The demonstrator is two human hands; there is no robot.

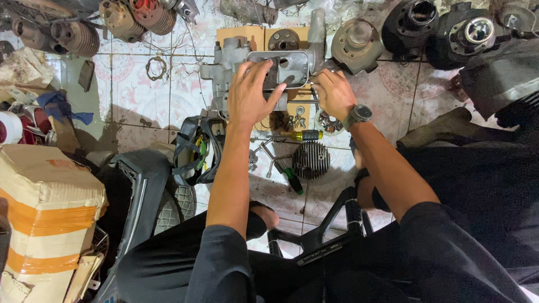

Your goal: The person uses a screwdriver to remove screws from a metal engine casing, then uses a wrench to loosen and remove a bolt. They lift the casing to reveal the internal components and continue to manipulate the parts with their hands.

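A grey metal engine casing (pixel 224 70) lies on the tiled floor in front of me, with a rounded rectangular cover plate (pixel 292 62) on it. My left hand (pixel 250 92) rests flat on the cover plate, fingers spread over its left half. My right hand (pixel 334 92), with a wristwatch, grips a thin tool at the plate's right lower edge; the tool's tip is hidden by my fingers. Below the hands lie a finned cylinder head (pixel 310 160), a yellow-handled screwdriver (pixel 303 135), a green-handled screwdriver (pixel 292 180) and a cross wrench (pixel 268 154).
Several engine parts and cylinders line the far edge, including a round cover (pixel 356 45) and dark cylinders (pixel 443 31). A taped cardboard box (pixel 48 207) stands at the left. A black scooter panel (pixel 143 185) and a goggle-like item (pixel 196 148) lie near my legs.
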